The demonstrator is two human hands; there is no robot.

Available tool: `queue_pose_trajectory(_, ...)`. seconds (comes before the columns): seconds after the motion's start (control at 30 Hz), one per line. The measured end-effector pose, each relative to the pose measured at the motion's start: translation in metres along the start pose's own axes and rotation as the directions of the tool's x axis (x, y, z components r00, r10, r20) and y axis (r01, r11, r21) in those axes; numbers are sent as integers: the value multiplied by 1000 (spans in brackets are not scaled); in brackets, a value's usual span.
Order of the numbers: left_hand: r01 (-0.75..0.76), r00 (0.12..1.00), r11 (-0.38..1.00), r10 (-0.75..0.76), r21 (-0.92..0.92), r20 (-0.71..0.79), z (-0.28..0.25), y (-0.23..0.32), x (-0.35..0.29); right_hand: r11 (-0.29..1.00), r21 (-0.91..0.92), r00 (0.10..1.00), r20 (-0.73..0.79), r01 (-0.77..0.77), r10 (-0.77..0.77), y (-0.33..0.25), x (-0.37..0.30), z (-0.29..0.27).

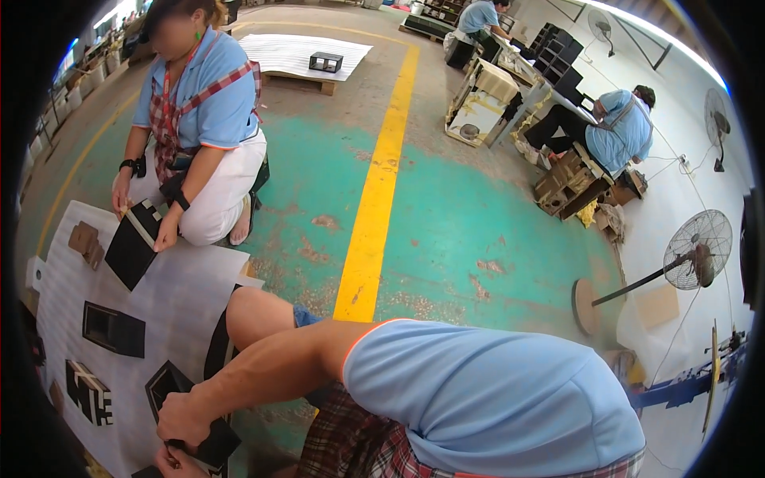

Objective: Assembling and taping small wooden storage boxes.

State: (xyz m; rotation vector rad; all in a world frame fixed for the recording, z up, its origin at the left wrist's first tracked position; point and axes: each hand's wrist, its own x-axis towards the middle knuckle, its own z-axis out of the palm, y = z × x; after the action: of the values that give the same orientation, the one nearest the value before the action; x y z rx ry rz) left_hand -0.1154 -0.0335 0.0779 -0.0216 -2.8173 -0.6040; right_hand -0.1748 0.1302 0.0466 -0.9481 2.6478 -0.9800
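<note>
At the lower left, my right hand (188, 419) is closed on a black box (219, 446), and my right arm reaches across from the right. Just below it, my left hand (180, 464) has its fingers bent together against the same dark area. The lower frame edge cuts it off, and what it pinches is hidden. An angular black edge (166, 385) rises beside my right hand; I cannot tell if it belongs to the same box. Nearby on the white sheet (179, 307) lie an open-fronted black box (115, 329) and a black box with pale strips (89, 392).
Across the sheet a co-worker (199, 111) kneels, holding a black box with a pale strip (131, 243). Brown cardboard pieces (85, 243) lie beside it. Behind are a yellow floor line (378, 183), a low pallet (299, 80), seated people (617, 127) and a standing fan (698, 251).
</note>
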Motion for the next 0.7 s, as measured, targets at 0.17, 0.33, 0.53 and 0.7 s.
queue_pose_trajectory(0.17, 27, 997, 1000, -28, 12, 71, -9, 6, -1, 999, -29, 1000, 10, 15, -15, 1, 2, 8)
queue_pose_trajectory(0.33, 23, 999, 1000, -22, -17, 37, -12, 8, -1, 1000, -14, 1000, 25, 6, -6, -2, 1, 5)
queue_pose_trajectory(0.53, 9, 1000, 999, -9, 40, 13, -5, -5, 6, 1000, -9, 1000, -10, 7, -8, -4, 1, 4)
queue_pose_trajectory(0.7, -55, 998, 989, 56, -140, 8, -6, -9, 0, 999, 2, 998, -52, 35, -35, 2, -7, -6)
